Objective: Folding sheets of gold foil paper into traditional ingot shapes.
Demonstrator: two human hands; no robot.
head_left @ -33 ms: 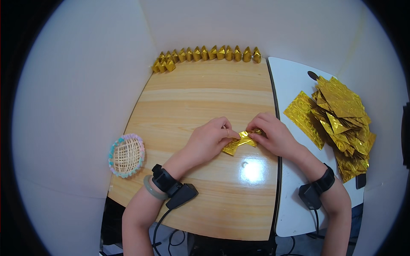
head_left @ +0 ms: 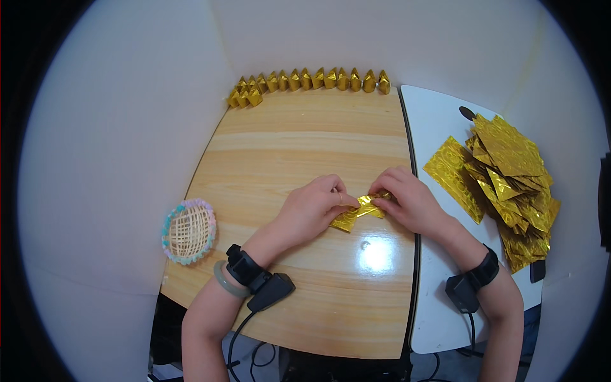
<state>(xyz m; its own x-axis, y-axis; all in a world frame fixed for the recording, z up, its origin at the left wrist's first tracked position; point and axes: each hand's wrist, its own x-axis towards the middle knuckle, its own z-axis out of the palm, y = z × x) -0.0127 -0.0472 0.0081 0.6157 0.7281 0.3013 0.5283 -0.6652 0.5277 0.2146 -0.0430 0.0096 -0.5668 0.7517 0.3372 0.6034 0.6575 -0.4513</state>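
A sheet of gold foil paper (head_left: pixel 344 221), partly folded, is pinched between both hands over the wooden table. My left hand (head_left: pixel 316 202) closes thumb and fingers on its left part. The far right part sits between the thumb and fingertips of my right hand (head_left: pixel 407 202), which hide some of the folds. Several finished gold paper ingots (head_left: pixel 305 79) stand in a row along the table's back edge, with a short second row at the left end. To the right lies a loose pile of flat gold foil sheets (head_left: pixel 512 153); a single foil sheet (head_left: pixel 453 175) sticks out toward the hands.
A small woven basket (head_left: pixel 189 232) with a pastel rim rests at the left edge of the wooden table (head_left: pixel 286 149). A white table (head_left: pixel 439 299) adjoins it on the right, past a dark seam. Pale walls enclose the back and sides. Cables hang from both wrist straps.
Almost nothing differs. Both hands keep their hold on the gold foil paper, and the whole picture sits a hair further right.
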